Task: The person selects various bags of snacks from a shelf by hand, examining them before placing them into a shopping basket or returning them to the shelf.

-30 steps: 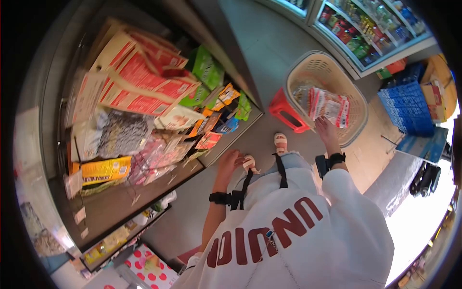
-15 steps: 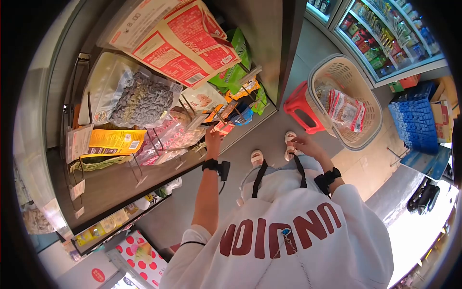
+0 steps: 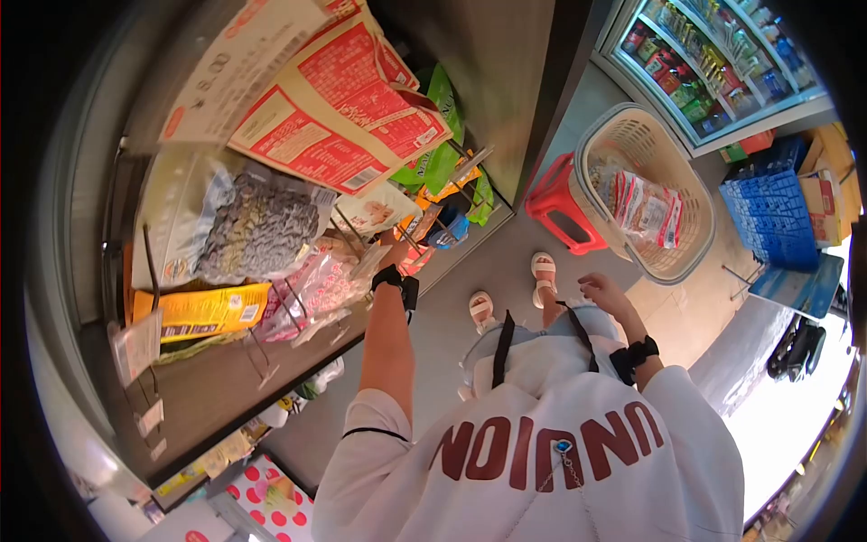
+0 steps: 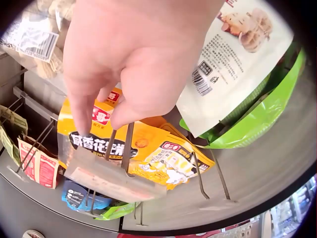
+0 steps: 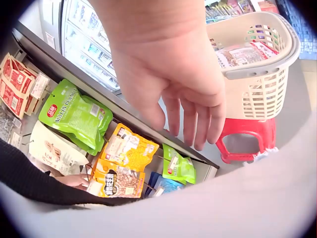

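My left hand (image 3: 394, 246) reaches into the hanging snack display. In the left wrist view, its index finger and thumb lie over the front of an orange bag of peanuts (image 4: 148, 166), right by the hook and its price tag (image 4: 111, 176). The other fingers are largely hidden behind the hand. A second orange bag (image 5: 131, 148) hangs beside the peanuts in the right wrist view. My right hand (image 5: 173, 94) hangs loosely with nothing in it, between the display and a beige basket (image 5: 257, 74).
Red-and-white packets (image 3: 646, 208) lie in the basket, which stands on a red stool (image 3: 562, 212). Large red-and-cream bags (image 3: 348, 104) and green bags (image 5: 74, 116) crowd the hooks. Metal hooks with tags stick out. A drinks fridge (image 3: 713, 72) and blue crate (image 3: 768, 208) stand right.
My left hand has moved from beside my body in among the hanging bags. My right hand has drawn back from over the basket towards my body. The head view has shifted.
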Tool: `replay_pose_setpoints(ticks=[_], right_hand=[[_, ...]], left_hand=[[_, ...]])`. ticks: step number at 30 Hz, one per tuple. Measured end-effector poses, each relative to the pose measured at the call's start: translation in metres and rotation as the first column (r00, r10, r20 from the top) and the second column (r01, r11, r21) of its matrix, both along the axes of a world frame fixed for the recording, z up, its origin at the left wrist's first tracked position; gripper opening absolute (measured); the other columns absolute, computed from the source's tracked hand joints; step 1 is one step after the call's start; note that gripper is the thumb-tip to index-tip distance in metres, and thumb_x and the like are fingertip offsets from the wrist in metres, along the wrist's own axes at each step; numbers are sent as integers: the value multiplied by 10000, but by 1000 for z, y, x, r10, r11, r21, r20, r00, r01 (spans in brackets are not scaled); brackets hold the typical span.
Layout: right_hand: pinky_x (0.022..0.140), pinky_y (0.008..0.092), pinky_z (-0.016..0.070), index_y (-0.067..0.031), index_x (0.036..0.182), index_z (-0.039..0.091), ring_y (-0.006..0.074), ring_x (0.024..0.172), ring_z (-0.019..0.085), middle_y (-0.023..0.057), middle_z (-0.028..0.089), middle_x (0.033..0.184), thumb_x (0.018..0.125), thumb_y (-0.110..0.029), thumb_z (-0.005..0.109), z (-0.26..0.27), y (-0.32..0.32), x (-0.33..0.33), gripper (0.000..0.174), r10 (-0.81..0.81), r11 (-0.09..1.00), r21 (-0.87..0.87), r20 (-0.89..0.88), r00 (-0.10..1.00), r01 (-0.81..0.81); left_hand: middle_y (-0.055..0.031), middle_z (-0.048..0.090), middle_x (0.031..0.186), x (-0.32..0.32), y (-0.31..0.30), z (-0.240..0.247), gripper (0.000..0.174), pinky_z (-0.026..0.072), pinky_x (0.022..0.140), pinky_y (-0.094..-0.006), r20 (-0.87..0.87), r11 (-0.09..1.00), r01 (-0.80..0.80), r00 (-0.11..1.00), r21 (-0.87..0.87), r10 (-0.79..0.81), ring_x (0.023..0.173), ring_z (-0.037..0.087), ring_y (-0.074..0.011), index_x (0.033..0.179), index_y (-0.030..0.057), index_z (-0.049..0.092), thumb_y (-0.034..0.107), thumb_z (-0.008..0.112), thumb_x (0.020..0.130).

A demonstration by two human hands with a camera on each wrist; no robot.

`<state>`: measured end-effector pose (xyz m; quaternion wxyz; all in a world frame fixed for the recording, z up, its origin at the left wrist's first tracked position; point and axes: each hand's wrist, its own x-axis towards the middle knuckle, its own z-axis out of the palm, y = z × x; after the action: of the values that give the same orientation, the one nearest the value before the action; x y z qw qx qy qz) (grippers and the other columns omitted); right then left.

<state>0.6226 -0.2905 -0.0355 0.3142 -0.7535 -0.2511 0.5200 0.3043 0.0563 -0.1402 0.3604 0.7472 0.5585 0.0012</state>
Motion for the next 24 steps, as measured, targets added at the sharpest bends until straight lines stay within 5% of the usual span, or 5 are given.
replay_pose_setpoints(ticks=[1, 2, 12, 23, 24], right_hand=[[650, 264, 432, 6, 977, 542, 155, 713, 538, 85, 569, 811, 737, -158, 495, 0, -3, 0, 294, -16, 1000, -2, 3, 1000, 16], [647, 264, 433, 5, 973, 544, 154, 713, 537, 87, 569, 804, 738, -159, 492, 1, -8, 1, 291, -16, 999, -41, 15, 1000, 17], [656, 261, 441, 4, 985, 532, 152, 730, 540, 97, 563, 831, 755, -156, 476, -8, -33, 11, 286, -79, 988, -132, -18, 997, 76], [634, 244, 439, -2, 981, 529, 149, 717, 547, 91, 563, 819, 751, -168, 488, -5, -23, 6, 286, -173, 983, -89, -154, 973, 161], [646, 241, 442, -10, 997, 515, 143, 743, 549, 84, 556, 844, 769, -177, 473, -4, -24, 6, 285, -170, 983, -97, -161, 972, 156]], left_hand=[[-198, 291, 1264, 2, 57, -59, 515, 428, 746, -384, -143, 894, 224, 973, 388, -182, 1001, 449, -357, 1210, 70, 337, 136, 510, 729], [-191, 512, 1044, 7, 61, -51, 335, 457, 655, -371, -22, 900, 206, 977, 385, -214, 853, 536, -326, 1014, 59, 537, 144, 548, 691], [-116, 583, 598, 24, 16, -6, 81, 461, 589, -351, -208, 957, 219, 962, 190, -179, 621, 582, -269, 598, 54, 627, 101, 568, 628], [-103, 604, 782, 0, 5, 56, 203, 444, 600, -332, -41, 936, 117, 990, -333, -138, 687, 574, -244, 801, 79, 635, 253, 579, 713], [-101, 599, 808, -2, 7, 56, 193, 442, 603, -336, -126, 825, 555, 816, -108, -565, 689, 573, -237, 828, 72, 628, 223, 584, 716]])
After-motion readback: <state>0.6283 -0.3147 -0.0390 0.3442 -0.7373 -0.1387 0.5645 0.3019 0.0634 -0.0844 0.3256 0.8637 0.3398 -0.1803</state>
